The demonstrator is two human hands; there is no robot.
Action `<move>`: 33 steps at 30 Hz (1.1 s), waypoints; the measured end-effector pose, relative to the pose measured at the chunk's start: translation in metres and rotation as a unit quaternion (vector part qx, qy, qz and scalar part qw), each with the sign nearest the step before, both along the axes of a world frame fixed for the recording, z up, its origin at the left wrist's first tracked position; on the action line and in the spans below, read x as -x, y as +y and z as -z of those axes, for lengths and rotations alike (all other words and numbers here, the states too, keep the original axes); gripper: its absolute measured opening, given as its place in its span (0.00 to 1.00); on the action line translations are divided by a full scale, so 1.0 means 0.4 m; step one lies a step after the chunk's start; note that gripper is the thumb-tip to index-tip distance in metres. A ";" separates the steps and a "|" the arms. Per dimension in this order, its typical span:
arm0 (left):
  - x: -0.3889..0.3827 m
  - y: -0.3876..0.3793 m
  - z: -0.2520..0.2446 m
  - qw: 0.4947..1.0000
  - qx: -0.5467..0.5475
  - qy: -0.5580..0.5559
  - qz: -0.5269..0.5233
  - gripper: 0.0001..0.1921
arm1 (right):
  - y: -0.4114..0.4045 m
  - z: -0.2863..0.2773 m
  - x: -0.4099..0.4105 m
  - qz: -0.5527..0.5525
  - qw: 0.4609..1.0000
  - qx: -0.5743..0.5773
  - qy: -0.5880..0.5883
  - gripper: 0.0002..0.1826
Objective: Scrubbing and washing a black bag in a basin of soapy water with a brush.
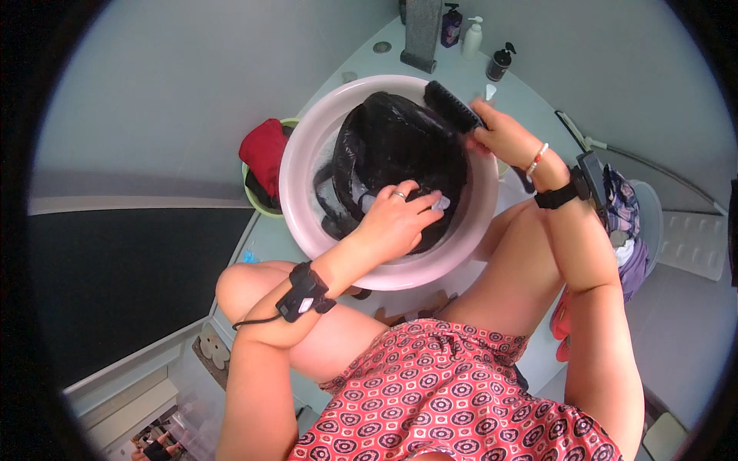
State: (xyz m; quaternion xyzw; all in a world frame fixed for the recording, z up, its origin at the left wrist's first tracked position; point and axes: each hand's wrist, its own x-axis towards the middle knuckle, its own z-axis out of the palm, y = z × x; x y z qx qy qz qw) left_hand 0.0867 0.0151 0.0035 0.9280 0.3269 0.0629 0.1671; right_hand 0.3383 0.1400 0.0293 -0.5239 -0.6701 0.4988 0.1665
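A pale pink plastic basin (294, 167) stands before me, with a soaked black fabric item (403, 138) and sudsy water (324, 152) inside. My left hand (398, 216) lies on the near part of the fabric, its fingers bent into it. A small pale piece (441, 203) shows by the fingertips; what it is cannot be made out. In my right hand (499, 132) is a black bristle brush (452, 106), held over the basin's far right rim. Its bristles look near the fabric, but contact is unclear.
Left of the basin, a green tub (253, 196) holds red cloth (264, 151). Pump bottles (473, 39) line the back corner by a grey pillar (421, 34). At right are a laundry basket (648, 219) with clothes and a shower hose (663, 158). Pink slippers (560, 320) lie below.
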 end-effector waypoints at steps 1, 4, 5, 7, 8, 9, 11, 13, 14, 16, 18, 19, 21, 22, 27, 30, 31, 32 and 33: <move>-0.002 0.000 0.009 0.999 0.051 -0.017 0.002 0.20 | 0.017 0.014 -0.012 -0.035 0.999 -0.031 -0.014 0.12; -0.022 0.064 0.000 0.979 0.180 -0.089 0.021 0.16 | 0.054 0.019 -0.026 -0.046 0.999 0.023 -0.017 0.12; -0.029 0.102 -0.011 0.956 0.255 -0.141 0.037 0.14 | 0.066 0.024 -0.029 -0.047 0.999 0.023 -0.014 0.12; -0.059 0.171 -0.061 0.984 0.147 -0.080 -0.054 0.11 | 0.094 0.030 -0.053 -0.057 0.989 0.134 0.035 0.17; -0.069 0.204 -0.076 0.992 0.069 -0.035 -0.095 0.12 | 0.102 0.023 -0.056 -0.055 0.989 0.132 0.036 0.17; -0.076 0.239 -0.084 0.989 0.005 -0.042 -0.142 0.12 | 0.109 0.005 -0.048 -0.071 0.988 0.135 0.018 0.20; -0.101 0.317 -0.091 0.973 -0.114 -0.072 -0.187 0.10 | 0.126 0.003 -0.063 -0.080 0.988 0.132 0.006 0.26; -0.141 0.387 -0.085 0.973 -0.130 -0.044 -0.186 0.08 | 0.151 0.038 -0.104 -0.040 0.991 0.129 0.021 0.26; -0.178 0.417 -0.069 0.973 -0.136 -0.024 -0.184 0.08 | 0.161 0.074 -0.138 0.000 0.991 0.129 0.035 0.26; -0.245 0.473 -0.034 0.980 -0.117 0.005 -0.162 0.08 | 0.181 0.163 -0.201 0.034 0.989 0.131 0.061 0.26; -0.286 0.529 -0.003 0.984 -0.099 0.043 -0.143 0.09 | 0.184 0.209 -0.222 0.075 0.981 0.146 0.107 0.26; -0.305 0.559 0.011 0.983 -0.069 0.117 -0.124 0.12 | 0.191 0.229 -0.236 0.083 0.981 0.158 0.076 0.28; -0.363 0.610 0.044 0.978 -0.035 0.185 -0.091 0.14 | 0.187 0.293 -0.275 0.101 0.980 0.162 0.063 0.29; -0.387 0.633 0.050 0.964 -0.005 0.260 -0.064 0.16 | 0.190 0.329 -0.288 0.109 0.979 0.164 0.052 0.30; -0.480 0.723 0.108 0.894 0.031 0.445 0.038 0.24 | 0.205 0.504 -0.316 0.153 0.973 0.168 0.047 0.31; -0.537 0.767 0.149 0.881 0.028 0.468 0.065 0.28 | 0.241 0.596 -0.335 0.165 0.976 0.134 0.045 0.34; -0.557 0.783 0.163 0.880 0.026 0.469 0.072 0.28 | 0.251 0.623 -0.351 0.172 0.975 0.135 0.047 0.34; -0.562 0.802 0.186 0.878 0.023 0.473 0.069 0.30 | 0.263 0.634 -0.345 0.160 0.980 0.113 0.037 0.34; -0.567 0.820 0.210 0.877 0.019 0.476 0.066 0.33 | 0.275 0.646 -0.339 0.149 0.984 0.091 0.026 0.34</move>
